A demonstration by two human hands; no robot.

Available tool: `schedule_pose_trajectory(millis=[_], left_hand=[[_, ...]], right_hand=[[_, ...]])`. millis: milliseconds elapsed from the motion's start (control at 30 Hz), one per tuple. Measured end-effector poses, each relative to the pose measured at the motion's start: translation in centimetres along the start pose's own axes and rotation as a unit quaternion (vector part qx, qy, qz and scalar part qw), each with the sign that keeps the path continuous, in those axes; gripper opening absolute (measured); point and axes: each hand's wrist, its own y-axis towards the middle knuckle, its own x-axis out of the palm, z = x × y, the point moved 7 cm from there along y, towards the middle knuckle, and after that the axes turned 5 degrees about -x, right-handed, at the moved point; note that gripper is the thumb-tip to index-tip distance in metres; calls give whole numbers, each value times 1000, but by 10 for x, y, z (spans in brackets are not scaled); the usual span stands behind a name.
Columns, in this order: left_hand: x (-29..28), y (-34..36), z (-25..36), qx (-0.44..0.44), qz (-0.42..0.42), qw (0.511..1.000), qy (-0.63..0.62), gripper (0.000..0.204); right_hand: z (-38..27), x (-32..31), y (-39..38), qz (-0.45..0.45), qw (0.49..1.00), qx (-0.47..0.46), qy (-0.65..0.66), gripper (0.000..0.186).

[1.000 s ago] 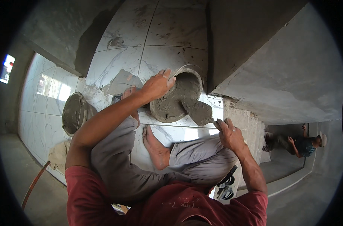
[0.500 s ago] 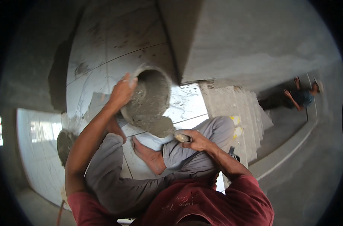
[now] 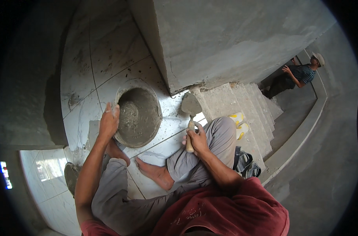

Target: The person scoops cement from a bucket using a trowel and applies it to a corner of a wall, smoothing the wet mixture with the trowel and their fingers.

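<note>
On a white tiled floor (image 3: pixel 155 159) beside grey steps (image 3: pixel 249 114), a seated, barefoot person works with both hands. Pale handwriting-like lettering (image 3: pixel 192 214) runs across the chest of their red shirt (image 3: pixel 242 208).

The right hand (image 3: pixel 196 139) is closed around the wooden handle of a trowel (image 3: pixel 190 125), in front of the right knee. The trowel's long axis runs nearly straight away from the person: its handle end is toward the body, and its broad grey blade points forward, leaning hardly to either side. The blade is apart from the bucket, to its right.

The left hand (image 3: pixel 109 121) grips the left rim of that round bucket (image 3: pixel 155 103), whose open mouth faces up. Wet grey mortar (image 3: pixel 128 114) lies inside and coats the walls.

Right of the knee are yellow-strapped slippers (image 3: pixel 242 131) and dark sandals (image 3: pixel 247 165). Farther right, another person (image 3: pixel 302 74) in a cap stands beyond the steps.
</note>
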Motion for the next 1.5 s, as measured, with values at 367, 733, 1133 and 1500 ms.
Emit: schedule_pose_trajectory(millis=[367,733,1133,1500], left_hand=[[-2,-6,1,-2,-10,1000,-12,60],[7,12,3,-5,-7,1000,-5,63],[1,5,-22,-12,-5,1000,22,58],[4,-8,13,-9,-46,999,24,66]], right_hand=[[-27,53,77,70,991,-37,105,41],[-16,18,35,-13,990,-126,-65,42],[0,24,-53,-326,910,-154,-204,52],[-49,57,-20,-347,816,-47,-460,49]])
